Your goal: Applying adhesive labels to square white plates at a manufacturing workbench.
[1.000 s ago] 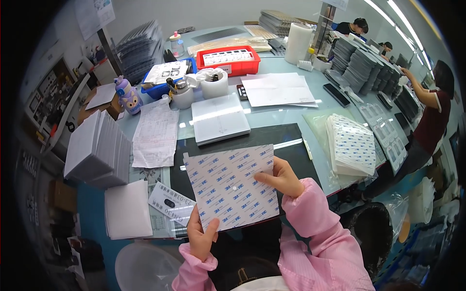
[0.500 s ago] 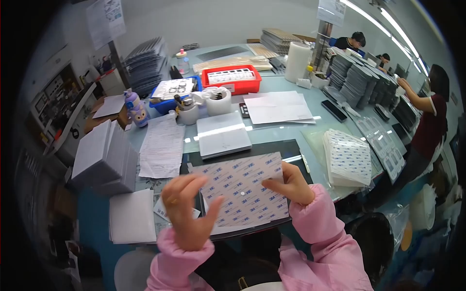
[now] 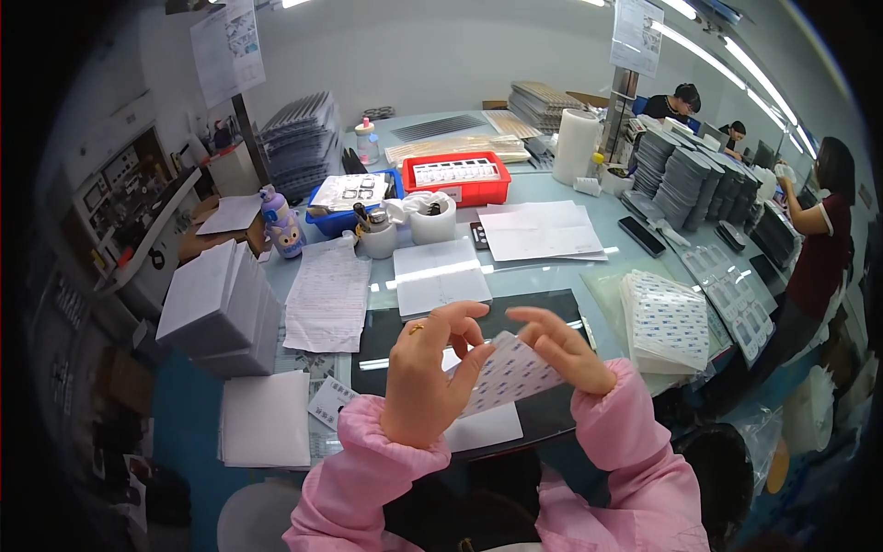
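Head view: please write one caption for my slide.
Right hand holding a blue-patterned sheet over a black mat, left hand close beside it.

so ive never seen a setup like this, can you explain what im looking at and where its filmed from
There is no machine here, just someone working bare-handed in pink sleeves. The view comes from the left one of two wide fisheye cameras worn on that person's head, so straight edges bend near the rim. The right hand holds a tilted, blue-patterned white sheet; the left hand is beside it, though I can't tell whether it grips. Below is a black mat. On the table are a stack of similar sheets to the right, and a red tray and blue bin farther back.
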`<state>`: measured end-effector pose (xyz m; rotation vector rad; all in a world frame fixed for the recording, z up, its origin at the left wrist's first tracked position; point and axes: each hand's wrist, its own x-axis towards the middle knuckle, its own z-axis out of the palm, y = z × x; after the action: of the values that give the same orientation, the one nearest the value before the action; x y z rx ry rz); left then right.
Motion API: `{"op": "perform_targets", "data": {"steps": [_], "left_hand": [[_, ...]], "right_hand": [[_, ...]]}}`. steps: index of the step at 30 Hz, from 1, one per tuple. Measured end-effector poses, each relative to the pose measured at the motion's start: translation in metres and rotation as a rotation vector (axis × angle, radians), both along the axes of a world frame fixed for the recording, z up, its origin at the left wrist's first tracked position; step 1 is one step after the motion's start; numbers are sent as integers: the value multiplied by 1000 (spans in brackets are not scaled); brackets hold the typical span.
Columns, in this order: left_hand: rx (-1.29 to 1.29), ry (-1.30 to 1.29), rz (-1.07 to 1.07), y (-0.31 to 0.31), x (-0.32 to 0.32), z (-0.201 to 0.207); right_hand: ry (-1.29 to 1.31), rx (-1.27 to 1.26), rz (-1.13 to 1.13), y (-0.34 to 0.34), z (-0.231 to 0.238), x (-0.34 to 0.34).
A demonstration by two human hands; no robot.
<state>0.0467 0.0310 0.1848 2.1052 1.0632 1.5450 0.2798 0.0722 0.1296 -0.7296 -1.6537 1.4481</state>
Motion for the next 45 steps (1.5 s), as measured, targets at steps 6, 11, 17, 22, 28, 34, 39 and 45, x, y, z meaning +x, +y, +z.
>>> {"op": "perform_targets", "data": {"steps": [6, 11, 17, 22, 28, 34, 39, 45], "left_hand": [[28, 17, 29, 3, 0, 8], [1, 2, 1, 2, 4, 11], [24, -46, -35, -1, 3, 14], [33, -67, -32, -2, -1, 16], [27, -20, -58, -3, 0, 14], [-11, -60, -84, -5, 0, 14], [40, -11, -39, 0, -8, 9], [46, 52, -110, -6, -13, 13]], "right_hand": [[-90, 543, -220, 5, 50, -2], [-91, 591, -160, -1, 70, -23], [9, 326, -17, 3, 56, -23], [50, 258, 6, 3, 57, -20], [112, 151, 103, 1, 70, -23], [159, 104, 259, 7, 49, -22], [-14, 130, 181, -7, 58, -24], [-548, 534, 45, -6, 58, -25]]}}
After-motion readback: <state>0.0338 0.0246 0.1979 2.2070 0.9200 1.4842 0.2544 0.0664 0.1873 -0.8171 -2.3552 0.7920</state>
